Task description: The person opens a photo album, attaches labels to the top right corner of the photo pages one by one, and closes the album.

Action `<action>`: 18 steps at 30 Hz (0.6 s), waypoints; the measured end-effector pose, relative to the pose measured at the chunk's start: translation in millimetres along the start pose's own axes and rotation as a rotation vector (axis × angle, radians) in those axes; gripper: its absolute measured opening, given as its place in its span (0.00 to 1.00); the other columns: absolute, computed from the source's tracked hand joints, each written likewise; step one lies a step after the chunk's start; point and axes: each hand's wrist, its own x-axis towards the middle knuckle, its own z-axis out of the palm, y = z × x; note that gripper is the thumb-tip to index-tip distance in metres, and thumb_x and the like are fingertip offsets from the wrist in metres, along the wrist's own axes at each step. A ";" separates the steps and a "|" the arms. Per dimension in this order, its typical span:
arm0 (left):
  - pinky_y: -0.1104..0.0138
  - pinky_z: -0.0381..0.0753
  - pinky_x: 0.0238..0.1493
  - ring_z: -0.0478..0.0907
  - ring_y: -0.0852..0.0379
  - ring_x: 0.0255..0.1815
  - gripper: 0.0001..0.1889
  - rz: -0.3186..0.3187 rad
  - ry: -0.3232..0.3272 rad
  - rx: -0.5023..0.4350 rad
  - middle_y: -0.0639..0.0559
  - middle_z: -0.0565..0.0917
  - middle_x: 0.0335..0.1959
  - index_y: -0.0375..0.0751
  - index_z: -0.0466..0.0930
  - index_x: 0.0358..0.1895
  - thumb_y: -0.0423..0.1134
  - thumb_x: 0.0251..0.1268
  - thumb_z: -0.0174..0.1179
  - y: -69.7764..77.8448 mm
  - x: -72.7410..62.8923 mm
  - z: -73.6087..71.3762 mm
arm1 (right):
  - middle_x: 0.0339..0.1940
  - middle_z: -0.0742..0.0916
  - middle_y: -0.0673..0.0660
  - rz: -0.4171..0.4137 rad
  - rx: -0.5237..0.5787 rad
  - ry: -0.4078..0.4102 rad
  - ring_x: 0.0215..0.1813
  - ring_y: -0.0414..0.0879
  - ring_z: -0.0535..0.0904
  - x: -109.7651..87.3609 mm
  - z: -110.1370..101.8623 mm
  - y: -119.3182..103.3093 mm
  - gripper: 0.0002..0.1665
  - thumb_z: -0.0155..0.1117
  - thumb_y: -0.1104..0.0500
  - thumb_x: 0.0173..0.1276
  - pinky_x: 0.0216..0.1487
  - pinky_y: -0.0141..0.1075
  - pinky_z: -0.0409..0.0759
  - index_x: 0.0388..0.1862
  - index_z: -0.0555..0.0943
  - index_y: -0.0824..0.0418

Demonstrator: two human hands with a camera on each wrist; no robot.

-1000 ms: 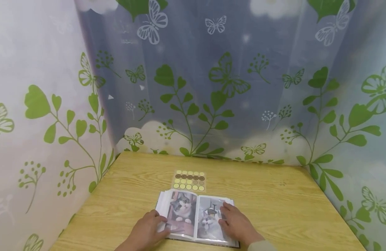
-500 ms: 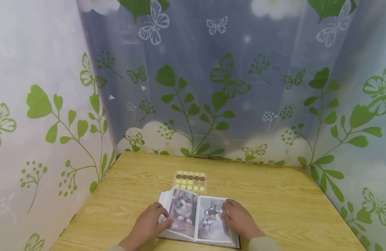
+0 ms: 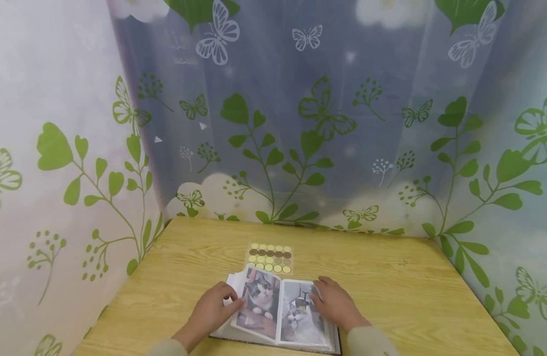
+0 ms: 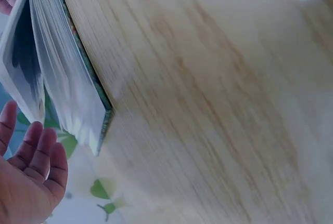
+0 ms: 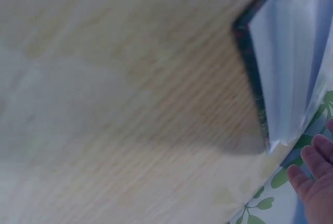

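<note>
An open photo album (image 3: 303,326) lies on the wooden table, with a cat photo on each facing page. My left hand (image 3: 211,307) pinches the outer edge of the lifted left album page (image 3: 261,296), thumb in front. In the left wrist view that page stands apart from the stack of pages (image 4: 70,78) beneath; the thumb is out of sight there. My right hand (image 3: 337,302) rests along the right page's outer edge, fingers fairly straight. In the right wrist view its fingers (image 5: 315,164) appear beside the album's dark patterned cover (image 5: 252,73).
A sheet of round stickers (image 3: 269,258), in yellow and brown rows, lies just behind the album. The wooden table (image 3: 389,277) extends to both sides. Curtains (image 3: 273,123) printed with leaves and butterflies hang at the back and sides.
My left hand has lifted the left album page away from the pages beneath it, and its fingers have curled more. The right hand stays at the right page's edge with only a small shift.
</note>
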 end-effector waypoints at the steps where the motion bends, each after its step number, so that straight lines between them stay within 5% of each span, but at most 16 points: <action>1: 0.61 0.78 0.39 0.77 0.57 0.37 0.11 -0.019 -0.003 -0.018 0.60 0.79 0.34 0.53 0.77 0.25 0.48 0.61 0.68 -0.9 1.4 0.1 | 0.63 0.77 0.72 0.001 0.002 -0.001 0.64 0.66 0.73 2.5 0.0 -0.3 0.25 0.59 0.55 0.74 0.65 0.58 0.70 0.61 0.77 0.72; 10: 0.58 0.78 0.42 0.77 0.56 0.37 0.12 -0.082 -0.003 -0.081 0.57 0.79 0.31 0.49 0.78 0.25 0.47 0.62 0.68 -5.0 18.7 3.4 | 0.64 0.76 0.73 0.029 0.043 0.005 0.65 0.67 0.71 19.8 0.1 -2.6 0.26 0.57 0.54 0.75 0.66 0.59 0.67 0.62 0.76 0.72; 18: 0.55 0.79 0.44 0.78 0.53 0.40 0.11 -0.123 0.038 -0.086 0.50 0.83 0.37 0.41 0.85 0.40 0.46 0.67 0.63 -15.0 38.8 7.9 | 0.65 0.75 0.72 0.090 0.110 -0.033 0.66 0.68 0.71 34.3 5.2 -8.0 0.27 0.57 0.53 0.76 0.66 0.60 0.67 0.64 0.75 0.72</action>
